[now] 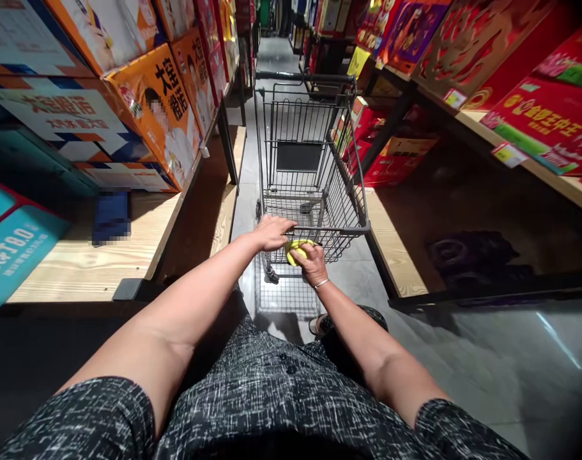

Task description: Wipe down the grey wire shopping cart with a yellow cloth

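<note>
A black wire shopping cart [298, 167] stands right in front of me in the aisle. My left hand [273, 232] lies on its near rim at the left corner, with the fingers stretched out to the right. Just below that rim my right hand [314, 263] is closed on a yellow cloth [298, 251], which is bunched up against the wire. Part of the cloth is hidden behind my fingers. A bracelet circles my right wrist.
To my left, a wooden shelf [149, 233] carries orange boxes [151, 108] and a turquoise box [22, 249]. On the right, another shelf [482, 124] holds red gift boxes [544, 121]. Its lower board [391, 243] runs close beside the cart. Grey floor [271, 54] continues ahead between the shelves.
</note>
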`<state>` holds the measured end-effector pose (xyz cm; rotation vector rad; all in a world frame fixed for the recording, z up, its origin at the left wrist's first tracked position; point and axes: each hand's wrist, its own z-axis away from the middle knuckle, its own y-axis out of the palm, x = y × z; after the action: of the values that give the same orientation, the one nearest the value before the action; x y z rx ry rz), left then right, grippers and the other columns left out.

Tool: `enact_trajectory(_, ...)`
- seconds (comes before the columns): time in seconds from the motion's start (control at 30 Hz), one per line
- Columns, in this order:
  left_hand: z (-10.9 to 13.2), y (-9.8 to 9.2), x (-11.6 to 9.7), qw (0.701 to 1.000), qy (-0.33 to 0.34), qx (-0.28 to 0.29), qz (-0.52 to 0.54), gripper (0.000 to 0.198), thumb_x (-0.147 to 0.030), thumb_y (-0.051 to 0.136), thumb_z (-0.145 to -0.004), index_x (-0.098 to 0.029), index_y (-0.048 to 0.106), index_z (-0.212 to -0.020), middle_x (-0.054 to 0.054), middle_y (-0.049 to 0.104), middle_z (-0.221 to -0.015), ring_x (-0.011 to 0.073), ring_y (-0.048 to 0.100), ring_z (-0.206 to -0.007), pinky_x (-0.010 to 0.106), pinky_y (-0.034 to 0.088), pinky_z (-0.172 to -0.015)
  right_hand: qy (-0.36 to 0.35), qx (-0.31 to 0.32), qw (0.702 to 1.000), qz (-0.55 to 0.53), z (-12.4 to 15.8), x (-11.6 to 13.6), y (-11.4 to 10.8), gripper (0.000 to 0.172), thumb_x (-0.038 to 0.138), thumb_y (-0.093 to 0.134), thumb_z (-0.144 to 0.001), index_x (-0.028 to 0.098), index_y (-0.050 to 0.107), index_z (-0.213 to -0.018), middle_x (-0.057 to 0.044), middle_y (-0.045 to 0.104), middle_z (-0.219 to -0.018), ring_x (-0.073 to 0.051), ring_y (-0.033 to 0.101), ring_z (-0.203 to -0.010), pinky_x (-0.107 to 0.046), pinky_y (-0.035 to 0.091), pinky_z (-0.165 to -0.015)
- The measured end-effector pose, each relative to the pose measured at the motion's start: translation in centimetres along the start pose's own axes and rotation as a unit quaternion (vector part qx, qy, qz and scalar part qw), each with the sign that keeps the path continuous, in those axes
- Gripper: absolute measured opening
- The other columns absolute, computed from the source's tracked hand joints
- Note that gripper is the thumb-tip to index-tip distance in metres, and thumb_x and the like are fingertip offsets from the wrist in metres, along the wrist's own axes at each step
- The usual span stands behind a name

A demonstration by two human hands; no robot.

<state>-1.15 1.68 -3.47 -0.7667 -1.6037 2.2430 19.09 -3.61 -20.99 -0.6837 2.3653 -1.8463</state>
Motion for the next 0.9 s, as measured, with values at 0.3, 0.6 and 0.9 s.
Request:
enact_trajectory(0.3, 0.4, -0.7, 0.4, 1.0, -0.007, -0.003, 0.006, 0.07, -0.024, 0.058, -0.082, -0.022, 0.051, -0.152, 0.01, 0.062, -0.15, 0.0312, 0.054, -0.137, 0.049, 0.036, -0.116, -0.006, 0.183, 0.983, 0.018, 3.3, -0.5, 3.7, 0.04, 0.013, 0.051, -0.096, 0.031, 0.078, -0.12, -0.01, 0.063, -0.138, -0.027, 0.048, -0.118, -0.043, 0.043, -0.1)
enact_trajectory(0.6, 0.0, 0.0, 1.8, 1.0, -0.004, -0.029, 0.01, 0.064, -0.024, 0.058, -0.081, -0.023, 0.057, -0.145, 0.009, 0.066, -0.144, 0.0323, 0.057, -0.132, 0.048, 0.036, -0.114, -0.032, -0.169, 0.984, 0.052, -0.1, -5.5, -7.1, 0.033, 0.018, 0.066, -0.095, 0.036, 0.078, -0.119, -0.008, 0.062, -0.123, -0.027, 0.046, -0.117, -0.043, 0.047, -0.104)
enact_trajectory(0.9, -0.1, -0.1, 2.7, 0.999, -0.009, -0.036, 0.006, 0.062, -0.021, 0.056, -0.082, -0.026, 0.059, -0.144, 0.006, 0.068, -0.142, 0.0303, 0.058, -0.132, 0.046, 0.036, -0.113, -0.027, -0.257, 0.966, 0.03, -0.3, -6.0, -4.2, 0.033, 0.017, 0.06, -0.096, 0.036, 0.079, -0.115, -0.006, 0.063, -0.121, -0.027, 0.049, -0.117, -0.046, 0.049, -0.106)
